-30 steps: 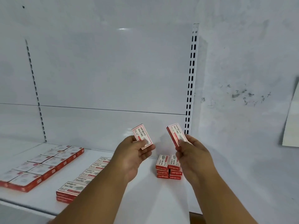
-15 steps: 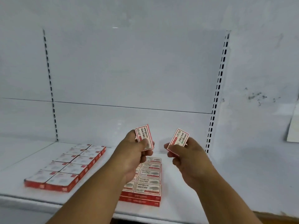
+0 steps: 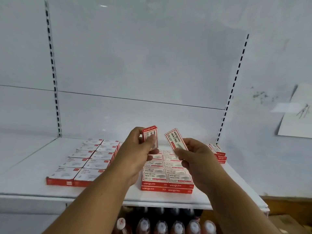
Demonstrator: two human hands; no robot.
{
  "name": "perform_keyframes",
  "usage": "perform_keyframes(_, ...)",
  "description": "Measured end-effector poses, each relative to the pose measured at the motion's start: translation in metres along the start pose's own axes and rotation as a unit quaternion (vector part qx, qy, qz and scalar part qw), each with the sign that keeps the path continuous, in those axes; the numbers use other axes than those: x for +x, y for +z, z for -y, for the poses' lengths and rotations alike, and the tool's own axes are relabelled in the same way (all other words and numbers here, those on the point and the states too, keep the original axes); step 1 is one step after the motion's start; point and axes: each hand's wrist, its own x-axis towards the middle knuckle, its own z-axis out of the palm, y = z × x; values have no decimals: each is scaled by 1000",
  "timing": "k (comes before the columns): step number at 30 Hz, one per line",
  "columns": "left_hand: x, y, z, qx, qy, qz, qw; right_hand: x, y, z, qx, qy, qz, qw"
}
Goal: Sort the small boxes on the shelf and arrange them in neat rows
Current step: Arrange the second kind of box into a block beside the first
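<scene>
— Boxes first: we hold one in each of our hands. Our left hand (image 3: 141, 154) grips a small red-and-white box (image 3: 150, 137) upright, thumb across its face and fingers curled behind; our right hand (image 3: 194, 157) pinches a second box (image 3: 175, 142), tilted with its top leaning left. Both are raised above the shelf (image 3: 33, 168), apart from each other.

— And the rest?

— A two-layer block (image 3: 166, 176) sits just below our hands near the front edge, a flat double row (image 3: 87, 159) lies to the left, and a short pile (image 3: 218, 153) waits at the right, near the slotted upright.

— What could go wrong, do we think?

— Setting a box down crooked could nudge the block's top layer out of line, since those boxes only rest loose on the layer beneath. The right-hand pinch looks light, so that box might slip (bottles (image 3: 162, 225) stand on the level below). We could also lay one facing the wrong way and break the pattern.

— Any writing legible?

— "wengu" on the box fronts and faces, and "24/6" with Chinese characters we can't make out clearly. A paper sheet (image 3: 298, 119) on the wall carries a scribble, unreadable.
</scene>
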Motion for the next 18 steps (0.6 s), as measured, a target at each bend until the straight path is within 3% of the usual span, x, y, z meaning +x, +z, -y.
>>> perform_keyframes(6,-2,-6,4,96,-7,28,995,5,3,-6,52,-16,-21,998)
perform_keyframes(11,7,-4,5,137,-17,-6,990,8,-9,-5,8,-21,1,1000)
perform_keyframes(18,22,6,15,165,-46,-27,985,27,-23,-17,-72,-13,-38,997)
